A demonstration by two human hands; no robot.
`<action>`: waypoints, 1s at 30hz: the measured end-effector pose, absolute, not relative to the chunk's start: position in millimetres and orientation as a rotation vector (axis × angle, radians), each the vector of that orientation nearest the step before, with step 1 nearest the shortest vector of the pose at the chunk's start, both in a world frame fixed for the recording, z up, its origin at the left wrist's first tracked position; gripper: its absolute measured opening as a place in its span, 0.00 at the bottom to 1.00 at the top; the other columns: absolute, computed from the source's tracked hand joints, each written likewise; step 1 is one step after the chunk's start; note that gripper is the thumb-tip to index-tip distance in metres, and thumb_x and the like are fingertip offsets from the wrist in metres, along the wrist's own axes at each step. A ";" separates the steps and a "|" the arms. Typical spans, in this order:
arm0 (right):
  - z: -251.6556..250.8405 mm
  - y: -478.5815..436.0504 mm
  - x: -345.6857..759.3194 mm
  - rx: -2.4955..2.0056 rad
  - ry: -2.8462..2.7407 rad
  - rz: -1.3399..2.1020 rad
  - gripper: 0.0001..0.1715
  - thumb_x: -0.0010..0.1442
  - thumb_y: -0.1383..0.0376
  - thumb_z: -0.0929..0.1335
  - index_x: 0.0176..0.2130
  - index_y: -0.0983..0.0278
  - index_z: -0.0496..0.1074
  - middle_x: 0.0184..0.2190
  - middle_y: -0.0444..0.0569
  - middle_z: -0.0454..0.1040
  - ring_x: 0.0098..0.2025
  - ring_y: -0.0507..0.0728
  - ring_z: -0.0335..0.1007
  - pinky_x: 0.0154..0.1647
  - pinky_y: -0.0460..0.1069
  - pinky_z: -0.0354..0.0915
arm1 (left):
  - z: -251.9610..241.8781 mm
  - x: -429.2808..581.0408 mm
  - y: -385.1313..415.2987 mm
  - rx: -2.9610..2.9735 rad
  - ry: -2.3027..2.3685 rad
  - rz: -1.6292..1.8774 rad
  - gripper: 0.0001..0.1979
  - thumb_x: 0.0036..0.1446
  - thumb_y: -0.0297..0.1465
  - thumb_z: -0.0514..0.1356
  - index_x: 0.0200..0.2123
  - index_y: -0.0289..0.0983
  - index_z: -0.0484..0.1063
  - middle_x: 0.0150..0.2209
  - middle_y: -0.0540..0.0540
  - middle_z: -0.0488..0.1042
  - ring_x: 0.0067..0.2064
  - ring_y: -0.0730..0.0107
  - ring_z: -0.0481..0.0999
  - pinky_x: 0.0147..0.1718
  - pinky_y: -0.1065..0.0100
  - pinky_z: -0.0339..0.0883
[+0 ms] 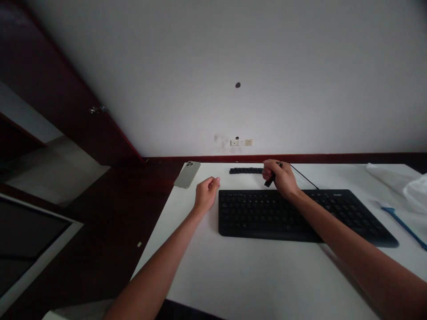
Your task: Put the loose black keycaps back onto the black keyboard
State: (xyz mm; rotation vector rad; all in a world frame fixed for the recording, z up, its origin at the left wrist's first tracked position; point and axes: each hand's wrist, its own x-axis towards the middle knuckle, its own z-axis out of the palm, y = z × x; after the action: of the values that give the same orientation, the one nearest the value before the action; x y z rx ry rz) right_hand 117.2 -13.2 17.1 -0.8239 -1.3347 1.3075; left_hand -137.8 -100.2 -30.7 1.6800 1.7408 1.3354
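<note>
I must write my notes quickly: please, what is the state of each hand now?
Left hand: loosely closed near the keyboard, nothing visible in it.
Right hand: closed, holding a small black object; exactly what, I cannot tell.

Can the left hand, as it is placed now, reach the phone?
Probably yes: the phone lies close to the left hand, farther left, and nothing visible stands between them. The curled fingers would likely need to open.

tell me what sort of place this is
Likely a room in a home or small office: a white table with a black keyboard on it, wall sockets beyond, and a dark red door at the left.
</note>
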 end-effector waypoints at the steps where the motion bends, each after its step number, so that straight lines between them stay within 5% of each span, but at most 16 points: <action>1: 24.7 -19.4 110.9 -0.775 -1.295 1.390 0.25 0.59 0.55 0.72 0.21 0.60 0.58 0.19 0.41 0.53 0.22 0.51 0.50 0.22 0.49 0.51 | -30.8 -137.5 -99.4 1.668 1.728 1.343 0.22 0.70 0.45 0.54 0.28 0.37 0.73 0.26 0.50 0.74 0.30 0.71 0.71 0.34 0.70 0.60; 7: 48.1 -59.2 66.5 -0.656 -1.233 1.692 0.29 0.56 0.56 0.71 0.18 0.58 0.49 0.16 0.37 0.43 0.20 0.49 0.38 0.20 0.49 0.41 | -26.8 -134.8 -99.7 1.634 1.734 1.341 0.22 0.69 0.44 0.55 0.27 0.37 0.72 0.24 0.52 0.72 0.28 0.72 0.70 0.32 0.70 0.57; 14: 26.8 -68.3 32.4 -0.708 -1.304 1.701 0.29 0.55 0.56 0.72 0.18 0.58 0.50 0.15 0.36 0.44 0.19 0.47 0.37 0.20 0.48 0.37 | -28.2 -135.8 -99.3 1.612 1.786 1.324 0.21 0.69 0.44 0.55 0.27 0.38 0.73 0.22 0.53 0.69 0.26 0.72 0.67 0.30 0.69 0.54; 30: -12.6 -70.9 28.4 -0.826 -1.527 1.361 0.28 0.62 0.57 0.66 0.16 0.59 0.55 0.14 0.40 0.52 0.19 0.49 0.46 0.20 0.49 0.46 | -31.6 -134.7 -101.7 1.646 1.784 1.293 0.20 0.68 0.45 0.56 0.27 0.40 0.72 0.23 0.52 0.72 0.27 0.70 0.69 0.30 0.70 0.56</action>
State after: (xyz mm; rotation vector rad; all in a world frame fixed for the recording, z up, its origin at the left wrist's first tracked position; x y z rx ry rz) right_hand 28.4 -70.9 -12.6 -0.8261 -1.5268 1.3606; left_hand -134.7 -101.7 -31.6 1.6458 1.7841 1.2928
